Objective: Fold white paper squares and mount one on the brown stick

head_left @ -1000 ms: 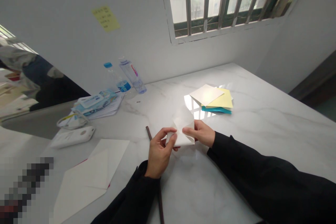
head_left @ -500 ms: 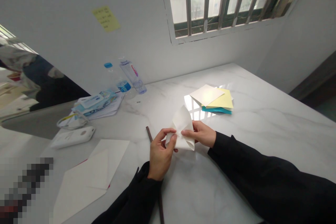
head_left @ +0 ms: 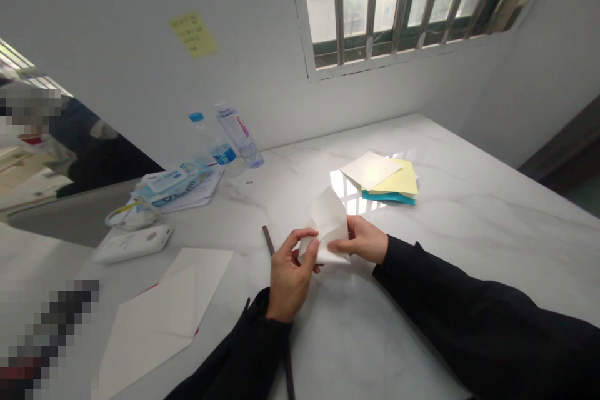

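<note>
You hold a folded white paper sheet [head_left: 329, 220] at the centre of the frame, its thin, smooth flap curving upward over the marble table [head_left: 473, 244]. Your left hand [head_left: 290, 278] pinches one side between thumb and fingers; your right hand [head_left: 362, 239] pinches the other, fingers together. Up and right lies a stack of white, yellow and teal paper [head_left: 380, 178].

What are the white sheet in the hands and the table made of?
The white sheet looks like thin matte paper, because it bends and creases softly. The table looks like polished marble, with grey veins and a glossy shine, though it could be a marble-look surface.
</note>
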Demonstrator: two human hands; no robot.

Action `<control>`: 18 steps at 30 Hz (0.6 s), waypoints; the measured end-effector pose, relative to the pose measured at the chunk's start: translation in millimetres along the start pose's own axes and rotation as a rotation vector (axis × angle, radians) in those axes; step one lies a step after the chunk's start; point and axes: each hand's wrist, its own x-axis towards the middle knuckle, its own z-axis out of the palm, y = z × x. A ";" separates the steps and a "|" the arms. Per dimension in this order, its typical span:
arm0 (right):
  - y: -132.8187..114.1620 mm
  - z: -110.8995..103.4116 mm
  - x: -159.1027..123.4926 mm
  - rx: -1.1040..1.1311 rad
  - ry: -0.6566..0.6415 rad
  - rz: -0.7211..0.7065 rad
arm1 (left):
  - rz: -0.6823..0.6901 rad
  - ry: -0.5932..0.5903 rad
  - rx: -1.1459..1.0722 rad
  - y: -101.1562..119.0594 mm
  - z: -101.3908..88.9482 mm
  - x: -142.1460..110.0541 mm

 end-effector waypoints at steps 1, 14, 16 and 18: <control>-0.6 0.5 -0.2 0.004 0.001 0.001 | 0.001 -0.005 0.000 0.0 -0.2 0.1; -4.6 2.8 1.9 -0.052 0.164 0.029 | 0.259 -0.177 0.191 3.8 -11.8 1.4; -4.3 2.8 2.3 -0.051 0.164 0.021 | 0.329 -0.178 0.257 4.9 -12.8 2.8; -4.0 2.6 2.6 -0.058 0.153 0.019 | 0.361 -0.165 0.286 4.5 -13.3 4.5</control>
